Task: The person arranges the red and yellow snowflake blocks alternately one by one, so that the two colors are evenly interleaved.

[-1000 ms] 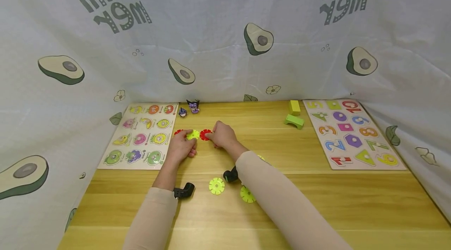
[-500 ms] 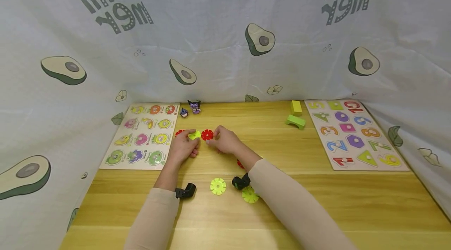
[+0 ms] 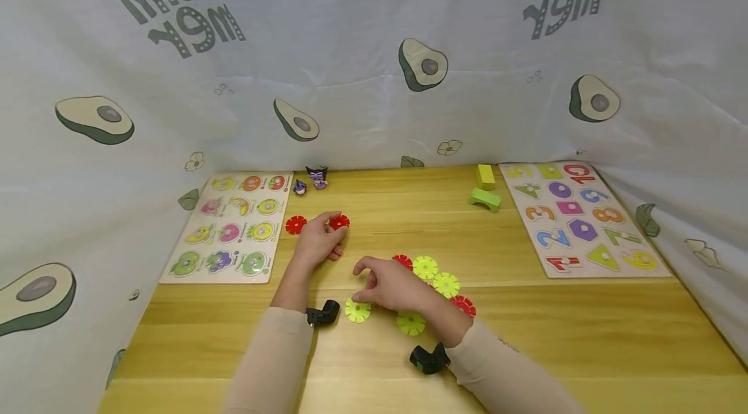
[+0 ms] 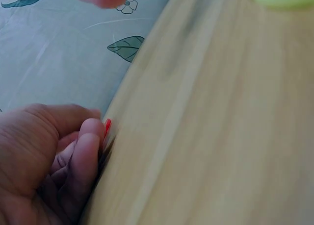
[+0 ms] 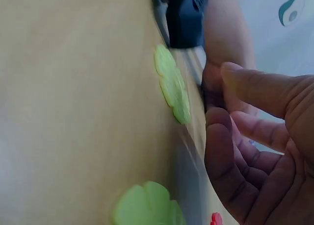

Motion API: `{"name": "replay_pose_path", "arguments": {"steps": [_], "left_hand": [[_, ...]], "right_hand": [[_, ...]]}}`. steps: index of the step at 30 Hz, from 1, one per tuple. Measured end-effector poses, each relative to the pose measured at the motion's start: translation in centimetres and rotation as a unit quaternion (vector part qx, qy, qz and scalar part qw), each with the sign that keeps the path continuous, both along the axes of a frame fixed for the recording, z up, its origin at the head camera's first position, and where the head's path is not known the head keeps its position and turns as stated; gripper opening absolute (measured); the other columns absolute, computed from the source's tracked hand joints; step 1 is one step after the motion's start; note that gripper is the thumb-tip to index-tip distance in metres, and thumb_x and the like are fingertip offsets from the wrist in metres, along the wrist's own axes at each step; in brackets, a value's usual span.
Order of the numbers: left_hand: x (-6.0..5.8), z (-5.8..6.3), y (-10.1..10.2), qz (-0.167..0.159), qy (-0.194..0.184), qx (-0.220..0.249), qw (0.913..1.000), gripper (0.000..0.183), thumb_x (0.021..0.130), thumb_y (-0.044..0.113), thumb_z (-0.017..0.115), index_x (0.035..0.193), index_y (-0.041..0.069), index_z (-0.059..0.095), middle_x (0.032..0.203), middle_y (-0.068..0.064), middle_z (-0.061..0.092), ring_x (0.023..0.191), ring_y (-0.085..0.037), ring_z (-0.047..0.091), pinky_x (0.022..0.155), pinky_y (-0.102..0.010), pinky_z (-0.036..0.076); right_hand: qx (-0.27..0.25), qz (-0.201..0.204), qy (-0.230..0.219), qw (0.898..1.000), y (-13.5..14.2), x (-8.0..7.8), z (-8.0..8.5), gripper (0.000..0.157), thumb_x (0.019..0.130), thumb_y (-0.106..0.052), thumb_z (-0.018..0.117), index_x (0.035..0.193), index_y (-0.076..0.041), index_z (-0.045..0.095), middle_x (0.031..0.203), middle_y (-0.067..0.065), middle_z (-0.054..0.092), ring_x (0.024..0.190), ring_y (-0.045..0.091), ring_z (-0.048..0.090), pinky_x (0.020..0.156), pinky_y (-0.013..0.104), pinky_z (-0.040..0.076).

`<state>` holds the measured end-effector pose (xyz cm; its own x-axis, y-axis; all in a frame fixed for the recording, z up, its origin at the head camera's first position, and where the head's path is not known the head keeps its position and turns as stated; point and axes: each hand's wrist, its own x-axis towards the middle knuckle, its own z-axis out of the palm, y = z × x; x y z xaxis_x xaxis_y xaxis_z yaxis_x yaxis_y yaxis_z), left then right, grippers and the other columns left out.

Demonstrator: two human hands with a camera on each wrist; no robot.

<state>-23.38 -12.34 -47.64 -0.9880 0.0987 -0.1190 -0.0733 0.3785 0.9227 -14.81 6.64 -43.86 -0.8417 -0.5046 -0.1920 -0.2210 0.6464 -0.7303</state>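
My left hand (image 3: pixel 318 242) lies low over a row of slotted plastic discs, its fingertips at a red disc (image 3: pixel 340 222). Another red disc (image 3: pixel 295 225) lies left of that hand, and the hand mostly covers the yellow-green disc between them. In the left wrist view, a red disc edge (image 4: pixel 107 127) shows at the curled fingertips. My right hand (image 3: pixel 391 284) hovers nearer the body, thumb and index finger apart, holding nothing. Its thumb tip overlaps a yellow-green disc (image 3: pixel 358 311) in the head view. In the right wrist view, that disc (image 5: pixel 171 85) lies just beyond the fingers.
Several red and yellow-green discs (image 3: pixel 447 285) lie around my right wrist. A fruit puzzle board (image 3: pixel 230 222) stands left, a number board (image 3: pixel 578 222) right. Two small figurines (image 3: pixel 317 178), a yellow block (image 3: pixel 485 177) and a green arch block (image 3: pixel 484 200) sit along the back by the curtain.
My right hand has left the red disc in the row and come back toward the body, above the loose discs. My left hand has shifted right, from the yellow-green disc to the red one.
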Motion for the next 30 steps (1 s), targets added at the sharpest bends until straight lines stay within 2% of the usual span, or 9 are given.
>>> {"name": "replay_pose_path", "arguments": {"steps": [2, 6, 10, 19, 22, 26, 30], "left_hand": [[-0.1, 0.0, 0.2, 0.009, -0.004, -0.016, 0.9998, 0.046, 0.087, 0.026, 0.064, 0.130, 0.016, 0.051, 0.065, -0.012, 0.060, 0.046, -0.023, 0.060, 0.046, -0.035, 0.054], [-0.1, 0.0, 0.4, 0.020, -0.012, -0.029, 0.9993, 0.046, 0.088, 0.025, 0.064, 0.131, 0.016, 0.050, 0.063, -0.011, 0.061, 0.044, -0.023, 0.059, 0.045, -0.035, 0.053], [-0.2, 0.0, 0.5, 0.023, -0.019, -0.033, 0.9990, 0.046, 0.088, 0.024, 0.063, 0.131, 0.016, 0.050, 0.063, -0.011, 0.061, 0.044, -0.023, 0.059, 0.045, -0.035, 0.053], [-0.4, 0.0, 0.6, 0.029, -0.023, -0.042, 0.9984, 0.043, 0.088, 0.023, 0.063, 0.129, 0.016, 0.052, 0.063, -0.010, 0.061, 0.043, -0.021, 0.059, 0.044, -0.034, 0.053], [-0.3, 0.0, 0.7, 0.030, -0.023, -0.043, 0.9984, 0.043, 0.088, 0.023, 0.063, 0.129, 0.016, 0.053, 0.063, -0.010, 0.061, 0.043, -0.021, 0.059, 0.044, -0.034, 0.053], [-0.4, -0.1, 0.7, 0.030, -0.021, -0.042, 0.9985, 0.042, 0.088, 0.023, 0.063, 0.129, 0.016, 0.053, 0.062, -0.010, 0.061, 0.043, -0.021, 0.059, 0.044, -0.034, 0.053], [-0.3, -0.1, 0.6, 0.029, -0.020, -0.033, 0.9988, 0.042, 0.088, 0.022, 0.063, 0.129, 0.015, 0.053, 0.062, -0.011, 0.061, 0.043, -0.021, 0.058, 0.044, -0.034, 0.053]], "right_hand": [[-0.003, 0.024, -0.010, 1.000, 0.1, 0.7, -0.1, 0.042, 0.076, -0.031, 0.076, 0.112, -0.018, 0.058, 0.067, -0.006, 0.058, 0.054, 0.011, 0.053, 0.049, 0.026, 0.045], [0.006, 0.047, -0.022, 0.999, 0.3, 1.4, -0.3, 0.045, 0.073, -0.026, 0.079, 0.113, -0.023, 0.060, 0.064, -0.005, 0.055, 0.053, 0.010, 0.050, 0.047, 0.025, 0.041], [0.030, 0.061, -0.008, 0.998, 0.5, 1.6, -0.7, 0.046, 0.071, -0.023, 0.080, 0.113, -0.025, 0.062, 0.062, -0.006, 0.052, 0.052, 0.009, 0.047, 0.046, 0.024, 0.039], [0.054, 0.066, 0.025, 0.996, 0.2, 1.7, -1.0, 0.042, 0.072, -0.020, 0.078, 0.111, -0.023, 0.063, 0.059, -0.007, 0.049, 0.051, 0.007, 0.045, 0.047, 0.022, 0.037], [0.060, 0.064, 0.028, 0.996, 0.1, 1.7, -1.0, 0.040, 0.071, -0.022, 0.079, 0.106, -0.024, 0.060, 0.061, -0.007, 0.049, 0.052, 0.008, 0.045, 0.047, 0.023, 0.038], [0.048, 0.061, 0.029, 0.997, 0.0, 1.6, -1.1, 0.037, 0.070, -0.025, 0.081, 0.094, -0.027, 0.053, 0.067, -0.006, 0.049, 0.057, 0.009, 0.045, 0.050, 0.023, 0.038], [0.002, 0.058, 0.010, 0.998, 0.1, 1.6, -1.1, 0.031, 0.075, -0.024, 0.078, 0.090, -0.026, 0.051, 0.067, -0.007, 0.050, 0.055, 0.009, 0.047, 0.049, 0.022, 0.039]]}}
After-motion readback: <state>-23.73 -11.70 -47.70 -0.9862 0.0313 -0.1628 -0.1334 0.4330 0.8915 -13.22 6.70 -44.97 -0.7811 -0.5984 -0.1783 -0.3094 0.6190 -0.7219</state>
